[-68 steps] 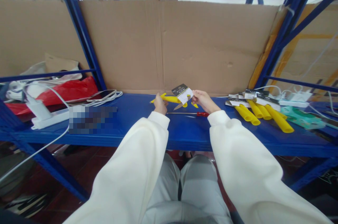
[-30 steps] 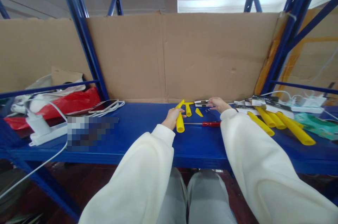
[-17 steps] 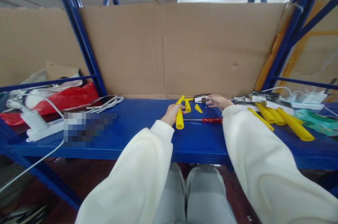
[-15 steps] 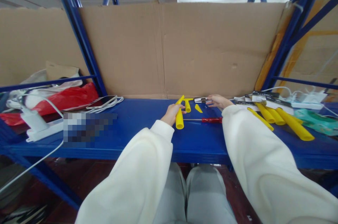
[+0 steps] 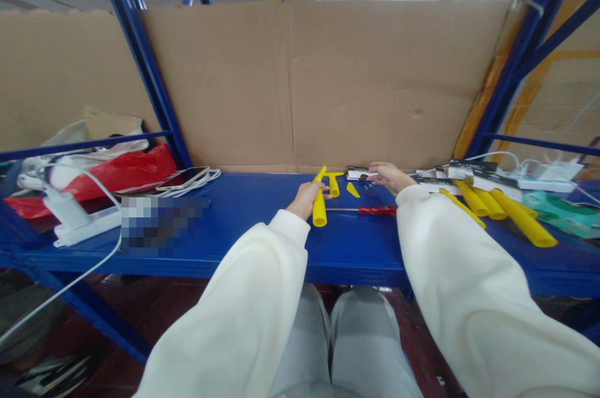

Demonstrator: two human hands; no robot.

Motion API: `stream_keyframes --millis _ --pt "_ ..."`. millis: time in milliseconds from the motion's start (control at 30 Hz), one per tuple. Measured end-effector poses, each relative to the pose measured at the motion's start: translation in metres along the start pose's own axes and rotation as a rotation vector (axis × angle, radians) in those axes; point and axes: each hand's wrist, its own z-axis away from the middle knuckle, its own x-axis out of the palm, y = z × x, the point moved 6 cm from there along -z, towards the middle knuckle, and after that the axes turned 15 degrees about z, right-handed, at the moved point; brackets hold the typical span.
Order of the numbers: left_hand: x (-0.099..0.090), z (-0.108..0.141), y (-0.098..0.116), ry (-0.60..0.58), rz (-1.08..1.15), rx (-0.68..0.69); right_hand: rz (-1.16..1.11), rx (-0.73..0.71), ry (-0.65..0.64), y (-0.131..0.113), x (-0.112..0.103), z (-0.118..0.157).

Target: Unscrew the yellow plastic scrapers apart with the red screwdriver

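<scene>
My left hand [image 5: 304,199] is closed around a yellow tapered plastic tube [image 5: 319,212], its round end towards me. Behind the tube lies a second yellow piece [image 5: 334,187], with a small flat yellow wedge [image 5: 352,190] to its right. My right hand [image 5: 392,177] hovers over small bits on the table beside a black-and-white box [image 5: 358,173]. Its fingertips are pinched together, and what they hold is too small to make out. In front of that hand a screwdriver with a red handle [image 5: 376,210] lies flat, its shaft pointing at the tube.
More yellow tubes [image 5: 525,223] lie at the right beside several white boxes [image 5: 497,183] and a green packet [image 5: 557,213]. On the left are a phone [image 5: 182,178] with white cable, a power strip [image 5: 87,227] and a red bag [image 5: 122,173]. Cardboard [image 5: 375,85] walls the blue table's back.
My right hand has drawn slightly away from the black-and-white box, and its fingertips have come together. My left hand keeps the yellow tube almost in place. The view has shifted slightly.
</scene>
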Motion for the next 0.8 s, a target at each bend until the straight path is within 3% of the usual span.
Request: stream_keyframes --millis 167,300,500,800 --pt "0.0 0.0 0.002 0.01 -0.004 0.029 0.266 -0.283 0.05 -0.021 -0.013 0.02" --pt "-0.002 -0.001 0.003 0.008 0.001 0.046 0.504 -0.444 -0.172 -0.023 -0.008 0.051" --pt "-0.008 -0.005 0.006 -0.042 -0.09 0.102 0.667 -0.484 -0.408 -0.007 -0.005 0.076" --pt "-0.007 -0.001 0.01 -0.095 -0.33 0.139 0.81 -0.577 -0.305 -0.008 -0.002 0.075"
